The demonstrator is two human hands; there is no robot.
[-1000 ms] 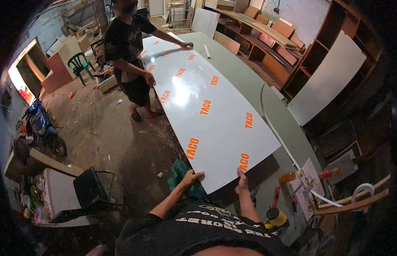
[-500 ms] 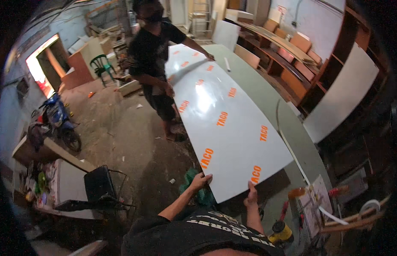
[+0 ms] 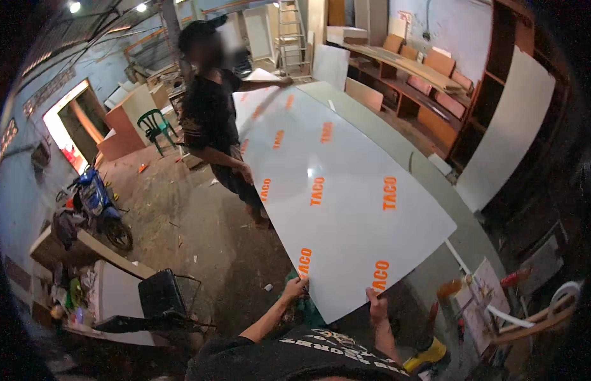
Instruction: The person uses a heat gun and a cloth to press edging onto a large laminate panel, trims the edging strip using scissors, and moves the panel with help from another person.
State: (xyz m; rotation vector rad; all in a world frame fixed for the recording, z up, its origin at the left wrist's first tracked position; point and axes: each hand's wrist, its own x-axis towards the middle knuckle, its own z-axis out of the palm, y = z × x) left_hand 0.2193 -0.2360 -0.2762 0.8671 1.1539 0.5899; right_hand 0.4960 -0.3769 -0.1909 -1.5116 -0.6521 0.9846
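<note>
A large glossy white laminate sheet with orange lettering stretches from my waist toward the far end of a grey-green table. My left hand is closed on its left edge, close to the near corner. On the near edge, my right hand grips the sheet with the thumb on top; the fingers underneath are hidden. Across on the left stands a co-worker in dark clothes and a cap. One of the co-worker's hands is at the sheet's left edge, while the other arm reaches over its far part.
Beneath the sheet and along its right side runs the grey-green table. A yellow tool and a clamp lie near my right arm. To the left are a black chair and a parked motorbike.
My view has tilted up a little. The sheet has shifted relative to the table, its right near corner now further right. Both my hands keep their hold, and the co-worker stands more upright.
</note>
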